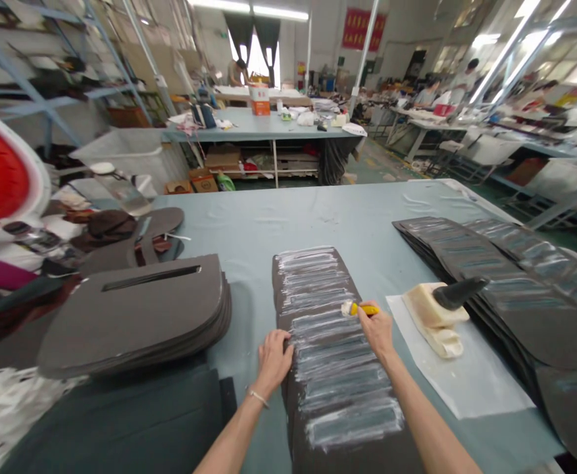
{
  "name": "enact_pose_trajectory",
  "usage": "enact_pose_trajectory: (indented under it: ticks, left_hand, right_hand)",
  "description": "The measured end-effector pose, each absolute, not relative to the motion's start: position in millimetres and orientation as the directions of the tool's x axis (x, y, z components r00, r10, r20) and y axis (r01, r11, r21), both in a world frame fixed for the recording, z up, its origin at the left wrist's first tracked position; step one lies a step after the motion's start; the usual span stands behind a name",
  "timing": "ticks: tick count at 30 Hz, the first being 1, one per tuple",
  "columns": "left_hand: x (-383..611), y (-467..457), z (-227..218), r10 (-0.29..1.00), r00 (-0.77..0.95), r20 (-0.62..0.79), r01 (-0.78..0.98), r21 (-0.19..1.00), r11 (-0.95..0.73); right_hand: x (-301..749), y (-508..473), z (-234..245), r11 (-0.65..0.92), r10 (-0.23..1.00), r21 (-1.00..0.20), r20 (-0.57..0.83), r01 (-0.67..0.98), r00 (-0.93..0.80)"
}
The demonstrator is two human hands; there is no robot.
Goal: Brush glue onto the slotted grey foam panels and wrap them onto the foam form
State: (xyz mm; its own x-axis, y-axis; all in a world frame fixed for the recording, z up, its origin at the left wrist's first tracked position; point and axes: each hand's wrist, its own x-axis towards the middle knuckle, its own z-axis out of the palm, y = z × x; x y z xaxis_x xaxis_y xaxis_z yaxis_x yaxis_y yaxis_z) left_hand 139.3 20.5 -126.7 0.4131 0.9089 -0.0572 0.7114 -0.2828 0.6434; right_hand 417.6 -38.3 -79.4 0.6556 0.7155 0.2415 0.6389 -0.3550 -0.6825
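A long dark panel point(335, 390) lies in front of me, striped across with wet whitish glue-like streaks. My right hand point(377, 332) grips a small yellow-handled brush point(366, 309), whose pale-coated tip touches the panel near its right edge. At the panel's left edge, my left hand point(274, 359) rests with its fingers lying on the border, holding nothing. To the right, a cream-coloured container point(424, 306) with drips down its side and a black spout-like piece point(458, 293) on top stands on a white sheet point(485, 388).
Stacked dark panels with a slot point(150, 309) sit on the left, beside folded dark fabric point(135, 421). More streaked panels point(495, 270) are piled at right. All lie on a blue-green table point(249, 224). Farther back stand another table point(239, 125) and several people.
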Motion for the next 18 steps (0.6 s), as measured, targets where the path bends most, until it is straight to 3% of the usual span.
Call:
enact_pose_trajectory:
  ticks: [4,10,18]
  left_hand:
    - [140,43,-126,0.930,0.367,-0.033,0.674,0.698,-0.241]
    - [156,50,-127,0.897,0.423,0.127,0.743,0.517,-0.424]
    - [150,48,-137,0.884,0.441,0.152,0.743,0.490,-0.455]
  right_hand:
    - [366,-2,-77,-0.249,0.752,-0.811,0.182,0.529,0.633]
    - [296,42,-84,-0.043,0.914,-0.841,0.185,0.539,0.361]
    - [430,3,-86,-0.383,0.780,-0.558,0.232,0.736,0.582]
